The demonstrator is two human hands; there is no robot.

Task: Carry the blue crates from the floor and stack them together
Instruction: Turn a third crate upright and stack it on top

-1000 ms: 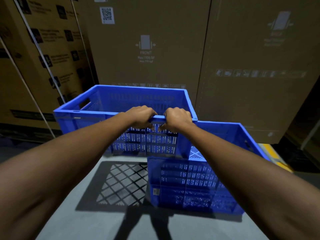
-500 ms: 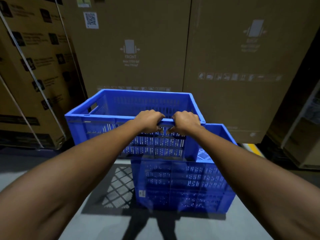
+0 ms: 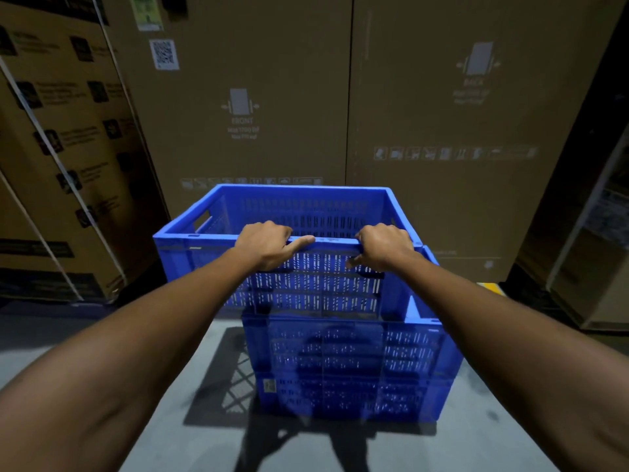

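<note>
A blue slotted crate [image 3: 306,206] hangs in the air in front of me, held by its near rim. My left hand [image 3: 265,245] grips that rim left of centre and my right hand [image 3: 384,248] grips it right of centre. Below it stands a second blue crate [image 3: 350,366] on the grey floor. The held crate overlaps the lower one but sits offset to the left, its left part overhanging. Whether its base touches the lower crate's rim I cannot tell.
Tall brown cardboard boxes [image 3: 425,131] form a wall right behind the crates. More strapped cartons [image 3: 61,165] stand at the left. A dark rack or box [image 3: 592,253] is at the right, with a yellow floor mark [image 3: 490,288] beside it. Grey floor [image 3: 476,420] lies around the crates.
The held crate has moved right and over the floor crate. My hands have slid apart along its near rim.
</note>
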